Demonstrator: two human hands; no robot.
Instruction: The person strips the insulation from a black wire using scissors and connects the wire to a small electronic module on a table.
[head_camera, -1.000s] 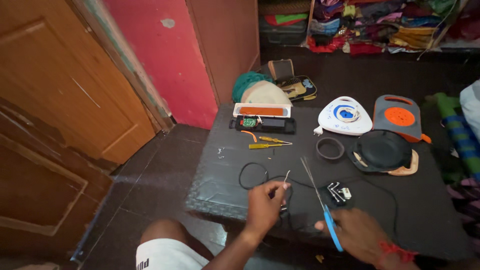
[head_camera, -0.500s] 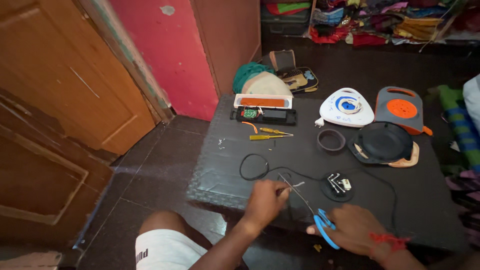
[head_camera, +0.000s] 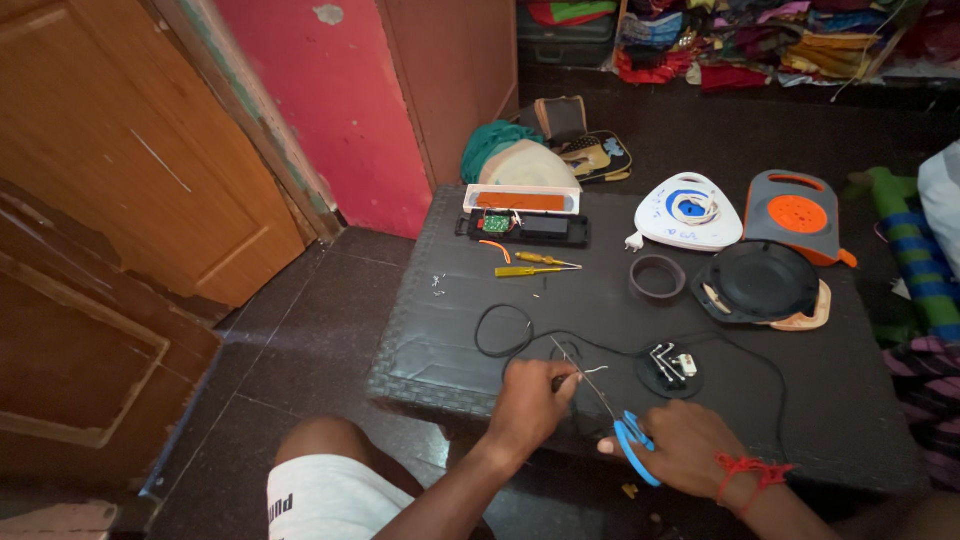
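table (head_camera: 500, 320): dark, low — cable reels and yellow screwdriver (head_camera: 528, 270) lay on it
black wire (head_camera: 505, 331): looped near front edge
right hand (head_camera: 690, 450): fingers closed around blue-handled scissors (head_camera: 615, 420)
left hand (head_camera: 530, 400): pinched wire end

Quick count on the worktop (head_camera: 450, 340): two screwdrivers (one orange-handled (head_camera: 545, 259), one yellow-handled (head_camera: 525, 271)), two cable reels, a white one (head_camera: 688, 212) and a grey-and-orange one (head_camera: 797, 214), plus one black ring (head_camera: 657, 277). One pair of blue-handled scissors (head_camera: 615, 420), one black cable (head_camera: 520, 335), and one long black box (head_camera: 523, 228) with one white lid (head_camera: 521, 199) behind it.
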